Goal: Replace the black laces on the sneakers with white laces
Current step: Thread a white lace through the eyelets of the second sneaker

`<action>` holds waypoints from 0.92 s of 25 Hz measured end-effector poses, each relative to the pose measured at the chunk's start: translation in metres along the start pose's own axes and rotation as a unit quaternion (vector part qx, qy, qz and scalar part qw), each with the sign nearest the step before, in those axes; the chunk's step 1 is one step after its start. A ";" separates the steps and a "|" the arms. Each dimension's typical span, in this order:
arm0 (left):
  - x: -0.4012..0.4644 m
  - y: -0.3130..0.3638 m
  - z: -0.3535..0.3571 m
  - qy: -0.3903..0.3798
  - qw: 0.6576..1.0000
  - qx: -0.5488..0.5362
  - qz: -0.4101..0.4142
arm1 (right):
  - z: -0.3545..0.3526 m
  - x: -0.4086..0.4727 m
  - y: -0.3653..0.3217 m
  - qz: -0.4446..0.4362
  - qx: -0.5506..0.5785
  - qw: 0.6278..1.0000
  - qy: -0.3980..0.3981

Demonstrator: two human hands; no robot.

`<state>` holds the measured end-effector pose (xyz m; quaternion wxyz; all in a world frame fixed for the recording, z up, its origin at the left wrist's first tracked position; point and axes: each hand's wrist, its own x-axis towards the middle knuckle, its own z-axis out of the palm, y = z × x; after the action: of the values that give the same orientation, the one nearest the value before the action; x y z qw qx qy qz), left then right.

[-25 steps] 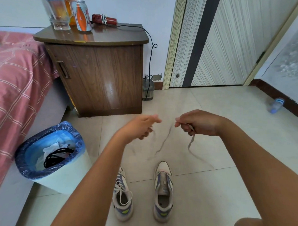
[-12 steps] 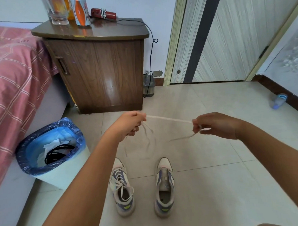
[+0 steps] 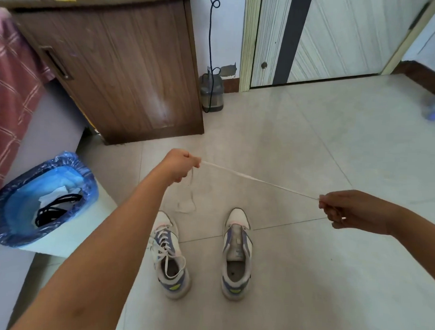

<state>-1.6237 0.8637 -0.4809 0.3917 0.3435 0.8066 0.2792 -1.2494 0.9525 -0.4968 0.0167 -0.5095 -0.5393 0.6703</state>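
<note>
Above the unlaced sneaker (image 3: pixel 236 254), left hand (image 3: pixel 179 167) and right hand (image 3: pixel 353 211) pinch a white lace (image 3: pixel 258 180) taut between them.

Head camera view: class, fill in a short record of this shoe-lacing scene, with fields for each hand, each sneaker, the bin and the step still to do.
left hand: grips one end of the white lace
right hand: pinches the other end, lace pulled straight between the hands
left sneaker: already has a white lace
right sneaker: has no lace
bin: blue liner, black laces and paper inside
step to do: thread the held lace into the right sneaker
</note>
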 end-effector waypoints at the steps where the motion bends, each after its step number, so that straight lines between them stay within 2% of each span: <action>1: 0.010 0.010 0.003 0.019 1.000 0.008 0.015 | -0.004 0.007 0.001 0.010 0.009 1.000 0.018; 4: 0.036 0.042 0.008 0.089 0.990 -0.078 0.080 | -0.010 0.037 -0.009 -0.028 0.097 0.991 0.082; 6: 0.052 0.030 0.027 0.114 0.978 -0.171 0.039 | 0.003 0.063 -0.007 -0.035 0.196 0.975 0.102; 8: 0.055 -0.022 0.073 0.070 0.977 -0.195 -0.048 | 0.037 0.087 0.012 0.002 0.246 0.966 0.080; 10: 0.039 -0.084 0.127 -0.020 0.971 -0.185 -0.152 | 0.080 0.106 0.042 0.067 0.233 0.969 0.051; 12: 0.017 -0.127 0.165 -0.056 0.956 -0.199 -0.208 | 0.121 0.116 0.069 0.123 0.188 0.974 0.031; 17: -0.034 -0.165 0.204 -0.063 0.931 -0.288 -0.215 | 0.164 0.109 0.114 0.148 0.083 0.985 0.025; 20: -0.059 -0.168 0.204 -0.041 0.920 -0.328 -0.211 | 0.157 0.095 0.130 0.171 0.141 0.975 0.009; 23: -0.053 -0.156 0.188 0.008 0.863 -0.455 -0.222 | 0.145 0.096 0.126 0.132 0.206 0.969 0.031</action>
<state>-1.4967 0.7620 -0.6713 0.5497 -0.0627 0.6481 0.5233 -1.3306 0.8522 -0.6689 0.0492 -0.5821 -0.3172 0.7471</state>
